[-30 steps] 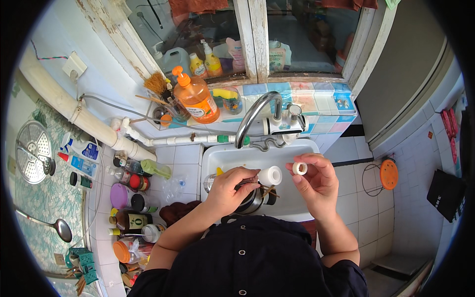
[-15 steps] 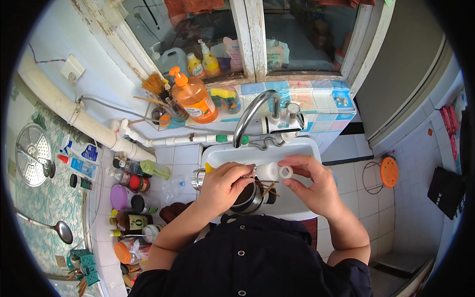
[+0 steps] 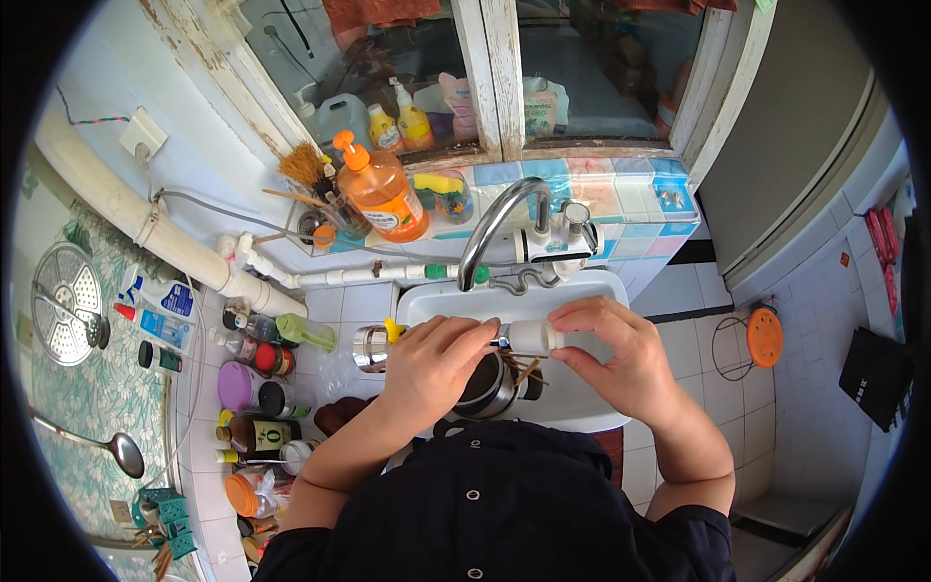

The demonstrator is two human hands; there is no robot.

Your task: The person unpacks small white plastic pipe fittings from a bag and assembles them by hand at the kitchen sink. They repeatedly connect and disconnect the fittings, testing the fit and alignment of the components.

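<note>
Above the sink, my left hand (image 3: pixel 434 367) is closed round the middle of a chrome-and-white cylindrical fitting. Its chrome end (image 3: pixel 369 349), with a yellow tab (image 3: pixel 394 330), sticks out on the left. On the right side, its white cylinder (image 3: pixel 529 337) shows between my two hands. The thumb and fingers of my right hand (image 3: pixel 611 351) pinch a small white ring (image 3: pixel 556 337) against the end of that cylinder. Whether the ring is seated cannot be made out. Beneath my hands, a dark pot (image 3: pixel 488 388) and thin wooden sticks (image 3: pixel 526 371) sit in the sink.
A curved chrome tap (image 3: pixel 485 228) rises behind the white sink (image 3: pixel 603 291). An orange pump bottle (image 3: pixel 383 199) stands on the tiled ledge. Several jars and bottles, including a purple-lidded jar (image 3: pixel 239 387), crowd the left counter. An orange round stool (image 3: pixel 764 338) is at right.
The white ring, held apart from the cylinder before, is now against its end. The fitting has shifted slightly left at its chrome end, and my right fingers have closed in over the ring.
</note>
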